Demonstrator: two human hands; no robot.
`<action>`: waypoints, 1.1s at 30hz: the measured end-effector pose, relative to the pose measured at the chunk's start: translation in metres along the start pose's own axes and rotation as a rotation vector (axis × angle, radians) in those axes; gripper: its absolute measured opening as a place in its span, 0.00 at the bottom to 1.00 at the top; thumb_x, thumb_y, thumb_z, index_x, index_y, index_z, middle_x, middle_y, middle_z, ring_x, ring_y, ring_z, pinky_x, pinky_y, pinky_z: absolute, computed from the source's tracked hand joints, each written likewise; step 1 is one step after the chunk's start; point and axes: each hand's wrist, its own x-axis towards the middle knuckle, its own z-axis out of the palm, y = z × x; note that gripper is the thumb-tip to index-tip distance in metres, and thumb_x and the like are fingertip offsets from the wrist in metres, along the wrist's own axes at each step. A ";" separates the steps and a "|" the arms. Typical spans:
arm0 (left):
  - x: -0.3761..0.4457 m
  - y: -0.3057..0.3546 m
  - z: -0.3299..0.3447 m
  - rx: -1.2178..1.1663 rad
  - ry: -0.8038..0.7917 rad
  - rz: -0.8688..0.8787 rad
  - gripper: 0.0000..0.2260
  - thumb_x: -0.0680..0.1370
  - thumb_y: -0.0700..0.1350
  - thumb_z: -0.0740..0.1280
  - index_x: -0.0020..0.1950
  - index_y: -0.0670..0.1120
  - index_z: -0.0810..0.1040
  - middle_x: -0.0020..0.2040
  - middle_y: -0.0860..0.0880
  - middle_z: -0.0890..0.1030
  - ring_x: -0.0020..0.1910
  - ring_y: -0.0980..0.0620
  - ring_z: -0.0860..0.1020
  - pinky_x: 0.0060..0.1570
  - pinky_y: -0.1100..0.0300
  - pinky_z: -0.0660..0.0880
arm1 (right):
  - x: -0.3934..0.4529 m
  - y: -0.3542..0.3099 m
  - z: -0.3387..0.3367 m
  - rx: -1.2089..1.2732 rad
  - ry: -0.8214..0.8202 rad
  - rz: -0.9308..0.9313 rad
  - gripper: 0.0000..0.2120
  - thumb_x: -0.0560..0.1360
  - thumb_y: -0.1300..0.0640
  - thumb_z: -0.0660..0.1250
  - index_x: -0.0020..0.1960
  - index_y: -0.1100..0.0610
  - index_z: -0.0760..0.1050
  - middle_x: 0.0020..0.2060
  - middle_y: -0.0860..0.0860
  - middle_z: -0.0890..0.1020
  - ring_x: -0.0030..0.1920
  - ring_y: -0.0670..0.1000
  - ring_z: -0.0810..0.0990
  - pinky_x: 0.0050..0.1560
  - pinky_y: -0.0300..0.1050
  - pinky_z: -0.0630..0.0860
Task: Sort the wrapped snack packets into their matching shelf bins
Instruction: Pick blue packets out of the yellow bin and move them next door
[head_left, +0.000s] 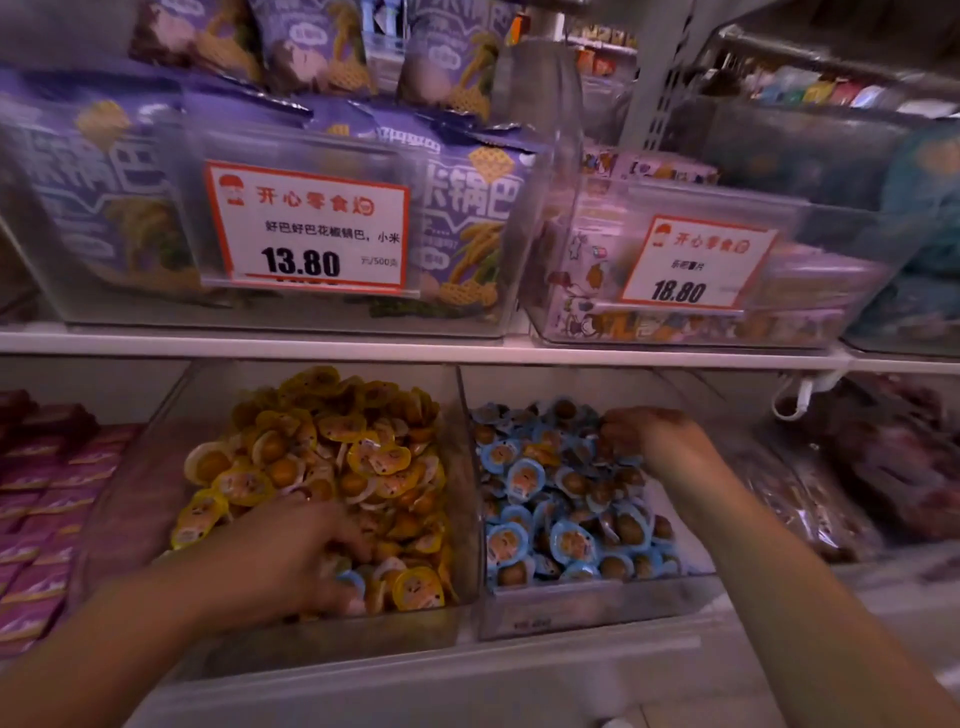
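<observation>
Sitting among the yellow packets (332, 457), 1 blue-lidded stray packet (352, 578) lies near the front wall of the yellow bin (156, 467), just beside the fingertips of the left hand (291, 551). That hand lies palm-down in the heap with its fingers curled into the packets; whether they have closed on the stray or on anything at all, I cannot tell, since the hand's own back hides them. The right hand (644, 431) reaches to the back of the blue bin (587, 597), fingers bent down onto the blue packets (550, 519), and whether it pinches one is too blurred to say.

These look like small domed cups with a flat film lid, each holding 1 round brown or orange piece. I would judge them light and fairly stiff at the dome, glossy and slippery on the lid, and apt to slide off one another in a loose pile. The lid's rim looks the surest place to pinch; failing that, thumb and finger across the dome.

Above the shelf edge (467, 345) stand clear tubs of purple bags (119, 208), with 2 price cards, 13.80 (306, 228) and 18.80 (693, 265).
</observation>
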 end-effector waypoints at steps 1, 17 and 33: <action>0.002 -0.001 0.001 0.010 0.011 0.002 0.20 0.64 0.72 0.66 0.52 0.66 0.79 0.52 0.65 0.77 0.53 0.66 0.72 0.55 0.64 0.69 | 0.004 0.004 -0.002 -0.144 0.071 -0.079 0.08 0.78 0.58 0.65 0.51 0.57 0.83 0.52 0.58 0.85 0.45 0.50 0.81 0.43 0.40 0.77; 0.003 0.004 -0.002 -0.773 0.744 -0.105 0.08 0.77 0.41 0.70 0.52 0.54 0.79 0.40 0.54 0.83 0.32 0.57 0.82 0.33 0.70 0.74 | 0.022 0.004 0.043 -0.520 -0.055 -0.397 0.05 0.77 0.58 0.67 0.42 0.54 0.79 0.39 0.51 0.83 0.42 0.53 0.81 0.46 0.47 0.78; -0.090 -0.035 -0.028 -0.512 0.945 -0.189 0.14 0.73 0.45 0.75 0.49 0.60 0.73 0.49 0.63 0.81 0.49 0.65 0.79 0.49 0.63 0.77 | -0.101 -0.060 0.164 -0.455 -0.668 -0.725 0.17 0.80 0.61 0.60 0.59 0.42 0.80 0.46 0.43 0.85 0.45 0.45 0.81 0.48 0.43 0.79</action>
